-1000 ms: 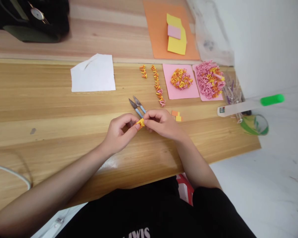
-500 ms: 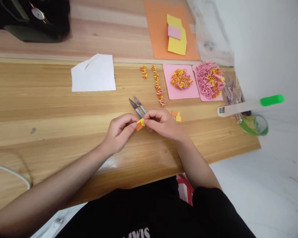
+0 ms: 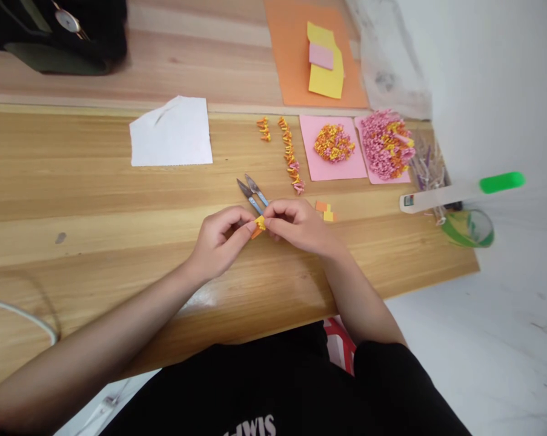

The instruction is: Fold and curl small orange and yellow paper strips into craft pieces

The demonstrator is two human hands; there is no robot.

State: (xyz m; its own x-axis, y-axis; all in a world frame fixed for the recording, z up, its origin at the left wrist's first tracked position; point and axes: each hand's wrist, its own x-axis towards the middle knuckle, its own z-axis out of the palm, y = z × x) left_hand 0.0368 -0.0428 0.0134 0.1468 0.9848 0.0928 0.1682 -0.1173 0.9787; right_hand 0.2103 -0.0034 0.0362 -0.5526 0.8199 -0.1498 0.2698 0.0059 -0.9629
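Between my two hands is a small fringed strip of orange and yellow paper. My left hand pinches its left end with thumb and forefinger. On its right end, my right hand is closed in a pinch as well. Thread snips with blue handles lie just beyond my fingertips, blades pointing away and apart. To the right of my right hand lie small orange and yellow paper pieces. Farther off, a short row and a longer row of tiny curled paper bits rest on the wood.
Pink sheets bear heaps of pink, orange and yellow bits. White paper lies left, orange paper at the back. A green-capped clear tube and a green tape roll are at the right edge.
My left thumb and forefinger have slid slightly right along the paper strip, covering more of its orange part. My right hand keeps its pinch almost in place.
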